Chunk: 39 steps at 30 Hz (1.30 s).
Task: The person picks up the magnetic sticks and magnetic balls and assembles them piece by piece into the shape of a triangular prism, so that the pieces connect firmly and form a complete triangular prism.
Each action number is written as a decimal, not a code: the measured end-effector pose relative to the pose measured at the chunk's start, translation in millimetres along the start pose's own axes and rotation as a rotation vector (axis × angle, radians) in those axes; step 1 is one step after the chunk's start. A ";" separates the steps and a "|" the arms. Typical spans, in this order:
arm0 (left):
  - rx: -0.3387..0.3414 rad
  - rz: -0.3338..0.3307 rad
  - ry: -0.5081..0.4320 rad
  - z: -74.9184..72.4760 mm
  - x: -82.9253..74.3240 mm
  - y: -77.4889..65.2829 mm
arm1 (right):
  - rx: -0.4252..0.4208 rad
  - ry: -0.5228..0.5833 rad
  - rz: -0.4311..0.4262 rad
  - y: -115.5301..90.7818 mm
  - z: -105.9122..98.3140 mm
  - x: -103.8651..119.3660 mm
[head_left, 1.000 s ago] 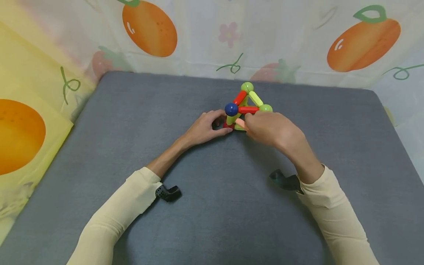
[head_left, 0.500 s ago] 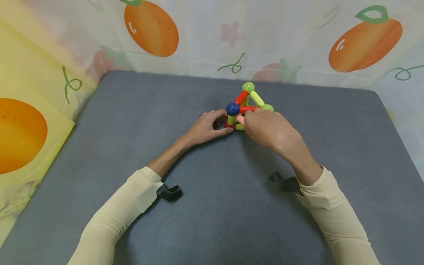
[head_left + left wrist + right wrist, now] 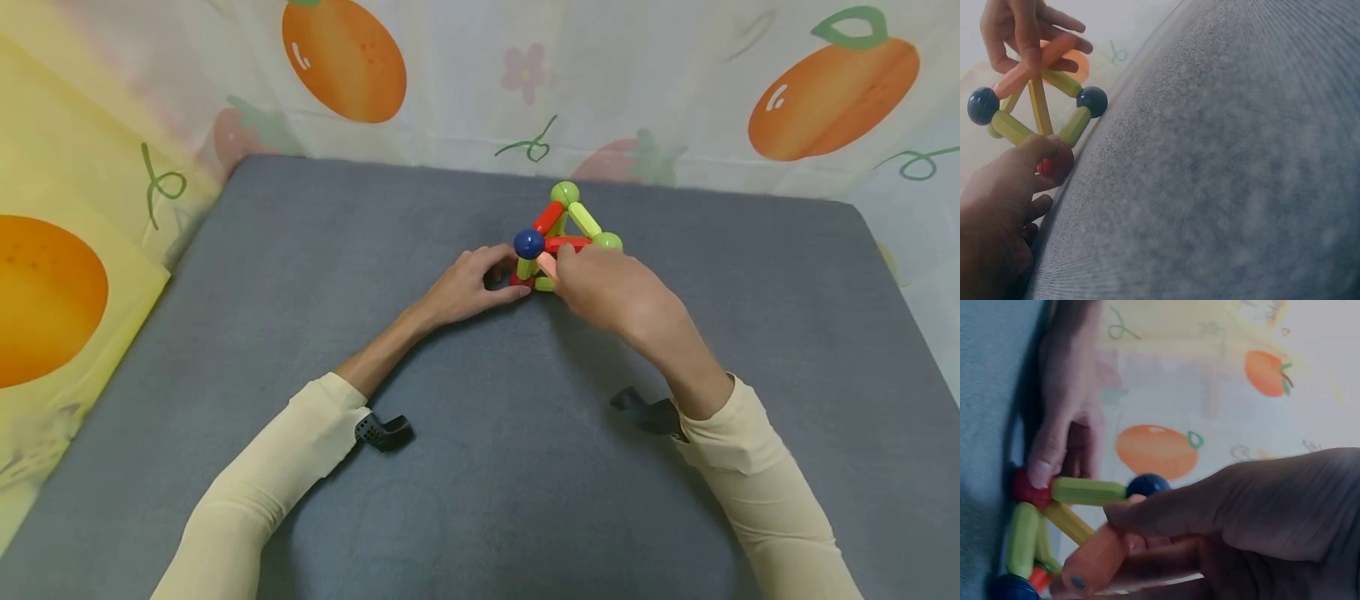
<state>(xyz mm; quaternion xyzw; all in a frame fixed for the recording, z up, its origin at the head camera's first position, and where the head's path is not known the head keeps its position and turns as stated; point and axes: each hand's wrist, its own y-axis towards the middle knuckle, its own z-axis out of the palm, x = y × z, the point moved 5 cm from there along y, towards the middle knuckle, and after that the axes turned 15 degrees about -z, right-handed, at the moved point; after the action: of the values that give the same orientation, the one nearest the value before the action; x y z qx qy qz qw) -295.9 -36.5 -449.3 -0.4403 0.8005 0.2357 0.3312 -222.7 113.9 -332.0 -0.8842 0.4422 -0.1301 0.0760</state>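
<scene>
A structure of stick-shaped magnetic rods and balls stands near the far side of the table. Low on it, my left hand (image 3: pixel 461 287) holds the red ball (image 3: pixel 1058 165) between thumb and fingers. My right hand (image 3: pixel 615 287) pinches a salmon-orange magnetic rod (image 3: pixel 1094 559) between thumb and fingers. One end of that rod meets the upper blue ball (image 3: pixel 529 244) in the left wrist view; its other end points free toward the right wrist camera. Red rods (image 3: pixel 567 243) and green balls (image 3: pixel 566 193) form the top. My right hand hides part of the structure's right side.
The grey tabletop (image 3: pixel 480 467) stretches in front of and beside both arms. Behind it hangs a fruit-printed cloth (image 3: pixel 450 75), and yellow cloth (image 3: pixel 75 167) hangs at the left. Black wrist cameras (image 3: pixel 385 433) sit under the sleeves.
My right hand has brought the salmon rod slightly upward, its end now closer to the blue ball. The left hand keeps its hold on the red ball.
</scene>
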 end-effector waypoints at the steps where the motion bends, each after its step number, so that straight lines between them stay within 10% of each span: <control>1: -0.001 -0.001 0.000 -0.1 -0.1 -0.1 | -0.014 -0.036 -0.003 1.2 0.9 1.3; 13: -0.001 0.021 -0.013 3.6 -5.1 3.8 | -0.190 -0.232 0.081 9.9 12.4 -4.1; 27: 0.005 0.016 -0.027 5.1 -3.2 5.0 | -0.115 -0.184 0.161 15.6 24.4 -18.6; 33: 0.007 0.014 -0.018 5.3 -3.4 3.0 | 0.016 -0.144 0.127 13.5 23.8 -19.5; 39: 0.007 0.010 -0.029 6.1 -2.2 1.7 | 0.289 0.132 0.054 -8.1 10.2 -26.9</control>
<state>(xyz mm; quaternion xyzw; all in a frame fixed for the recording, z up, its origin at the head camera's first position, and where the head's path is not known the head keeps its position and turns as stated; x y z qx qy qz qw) -294.5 -30.4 -451.6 -0.4315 0.7988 0.2410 0.3430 -228.9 140.5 -344.1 -0.8414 0.4464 -0.2481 0.1765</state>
